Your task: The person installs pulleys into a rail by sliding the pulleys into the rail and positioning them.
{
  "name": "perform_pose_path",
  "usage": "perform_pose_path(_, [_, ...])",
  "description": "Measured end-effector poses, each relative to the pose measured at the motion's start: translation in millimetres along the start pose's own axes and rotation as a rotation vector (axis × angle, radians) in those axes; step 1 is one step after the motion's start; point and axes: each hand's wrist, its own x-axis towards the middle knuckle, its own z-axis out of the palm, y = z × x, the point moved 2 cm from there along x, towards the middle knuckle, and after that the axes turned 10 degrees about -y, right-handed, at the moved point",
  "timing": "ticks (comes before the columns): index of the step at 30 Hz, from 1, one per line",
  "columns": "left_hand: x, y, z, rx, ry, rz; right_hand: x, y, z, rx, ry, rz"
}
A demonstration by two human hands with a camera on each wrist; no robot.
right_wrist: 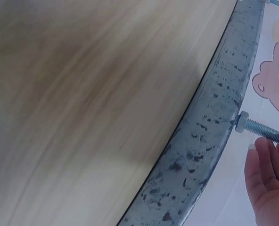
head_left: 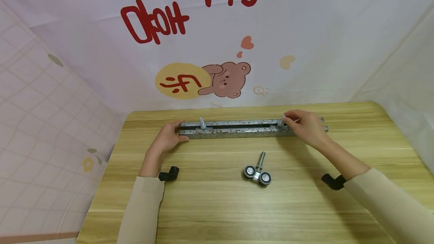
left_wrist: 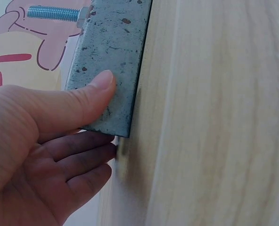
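Observation:
A speckled metal track (head_left: 234, 134) with a slot along its top lies across the back of the table. Two threaded bolts stand up out of the slot, a left bolt (head_left: 202, 123) and a right bolt (head_left: 281, 120). My left hand (head_left: 167, 137) grips the track's left end, thumb on the front face and fingers behind. With fingertips and thumb my right hand (head_left: 306, 126) pinches the right bolt; its hex nut (right_wrist: 242, 121) shows at the slot edge in the right wrist view. Whatever the bolts join inside the track is hidden.
A loose roller trolley (head_left: 257, 174) with wheels and a threaded bolt lies on the table in front of the track. Black bent pieces, one (head_left: 168, 174) at the left forearm and one (head_left: 333, 182) at the right, sit by the sleeves. A printed cloth (head_left: 298, 25) hangs behind.

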Motion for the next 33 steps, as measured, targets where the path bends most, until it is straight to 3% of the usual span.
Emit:
perform_pose_path(22, [0.3,0.6,-0.3,0.015,0.003,0.004,13,-14,20,0.028,0.014,-0.051])
perform_pose_path(33, [-1.6,1.3,-0.7,0.006,0.009,0.008,17,-20,26,0.064,-0.021,-0.028])
